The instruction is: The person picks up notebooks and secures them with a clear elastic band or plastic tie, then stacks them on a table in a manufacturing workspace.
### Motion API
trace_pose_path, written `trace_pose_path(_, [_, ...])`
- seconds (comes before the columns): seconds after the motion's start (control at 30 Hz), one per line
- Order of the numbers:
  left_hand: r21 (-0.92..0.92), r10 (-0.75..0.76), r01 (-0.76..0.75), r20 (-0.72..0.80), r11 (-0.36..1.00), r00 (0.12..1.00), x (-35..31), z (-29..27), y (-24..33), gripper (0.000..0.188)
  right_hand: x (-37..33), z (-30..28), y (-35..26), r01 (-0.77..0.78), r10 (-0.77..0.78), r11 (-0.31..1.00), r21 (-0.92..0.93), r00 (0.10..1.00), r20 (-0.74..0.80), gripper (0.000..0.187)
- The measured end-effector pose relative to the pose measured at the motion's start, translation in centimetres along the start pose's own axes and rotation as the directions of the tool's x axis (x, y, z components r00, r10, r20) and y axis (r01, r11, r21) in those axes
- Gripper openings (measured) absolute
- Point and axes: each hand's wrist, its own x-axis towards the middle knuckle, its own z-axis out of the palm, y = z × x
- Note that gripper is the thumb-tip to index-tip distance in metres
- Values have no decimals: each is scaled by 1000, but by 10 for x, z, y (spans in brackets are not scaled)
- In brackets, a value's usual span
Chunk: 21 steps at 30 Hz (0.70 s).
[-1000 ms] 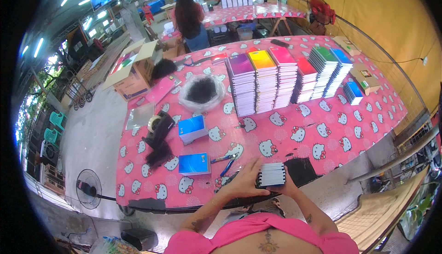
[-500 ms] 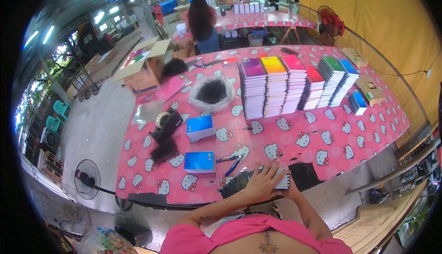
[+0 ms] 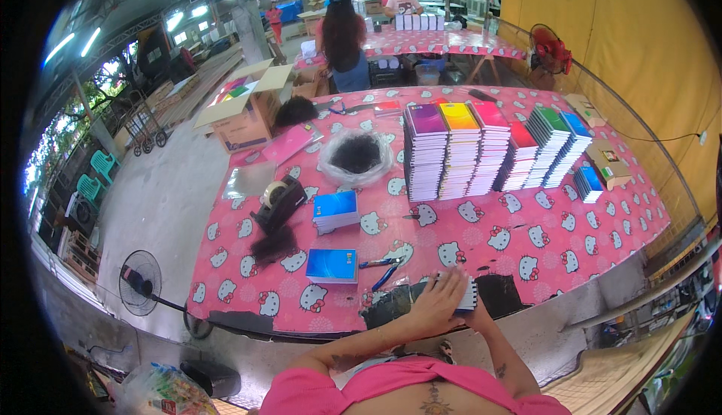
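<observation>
A small spiral notebook (image 3: 469, 295) with white pages and a black coil lies at the near edge of the table. My left hand (image 3: 442, 295) rests across its top with the fingers stretched out flat, covering much of it. At the notebook's lower right side, my right hand (image 3: 477, 316) grips the edge, its fingers partly hidden. Pliers with blue-black handles (image 3: 386, 274) lie to the left of my hands. Beyond them are two small stacks of blue-covered notebooks, one nearer (image 3: 332, 265) and one farther (image 3: 335, 210).
Tall notebook stacks (image 3: 426, 156) in several colours stand at the back right. A bag of black coils (image 3: 355, 156), a tape dispenser (image 3: 281, 203) and an open carton (image 3: 248, 123) are on the left. Another person (image 3: 344, 43) stands beyond the pink table (image 3: 481, 246).
The whole view has shifted slightly. My left hand still lies over the notebook, its fingers now angled a little more upward; my right hand stays at the notebook's edge.
</observation>
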Motion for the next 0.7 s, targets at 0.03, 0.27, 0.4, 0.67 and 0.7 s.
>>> trace_pose_path(0.03, [-111, -41, 34, -61, 993, 997, 0, 2, -3, 103, 1, -5, 0, 55, -56, 994, -93, 998, 1, 93])
trace_pose_path(0.27, [-782, -227, 76, -85, 618, 970, -23, 59, -47, 121, 10, -25, 15, 307, -214, 611, -729, 951, 221, 95])
trace_pose_path(0.4, [-839, -221, 49, -86, 542, 972, -20, 86, -53, 124, 6, -25, 12, 299, -225, 633, -714, 954, 200, 92])
trace_pose_path(0.67, [-712, -265, 134, -75, 689, 961, -16, 92, -55, 109, 12, -32, 10, 289, -168, 619, -730, 957, 236, 94])
trace_pose_path(0.7, [-738, -273, 177, -9, 651, 962, -13, 86, -57, 108, 12, -30, 7, 271, -161, 624, -733, 962, 219, 95])
